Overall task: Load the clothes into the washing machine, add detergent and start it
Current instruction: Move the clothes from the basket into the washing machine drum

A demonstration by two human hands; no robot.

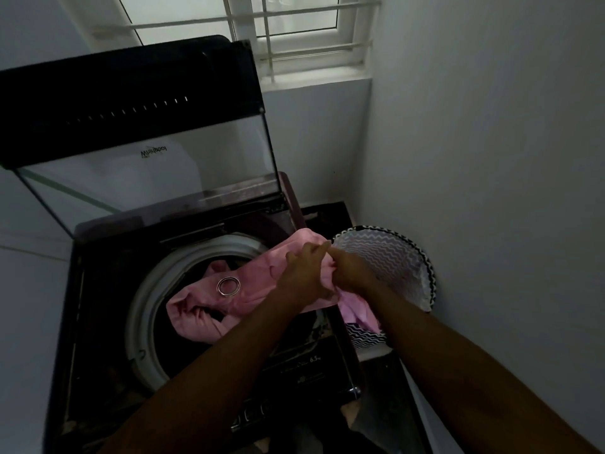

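Note:
A dark top-loading washing machine point(98, 322) stands with its glass lid point(147, 168) raised. A pink cloth with a metal eyelet ring point(203, 306) drapes from the drum's white rim point(140, 296) across the machine's right edge toward a zigzag-patterned laundry basket point(393, 257). My left hand point(304, 273) grips the pink cloth over the right side of the drum. Right beside it, my right hand point(350, 270) grips the same cloth above the gap between machine and basket. Part of the cloth hangs below my right wrist.
The machine's control panel point(294, 385) lies at the front edge under my left forearm. A white wall point(491, 191) closes in on the right behind the basket. A barred window point(294, 27) is above the lid.

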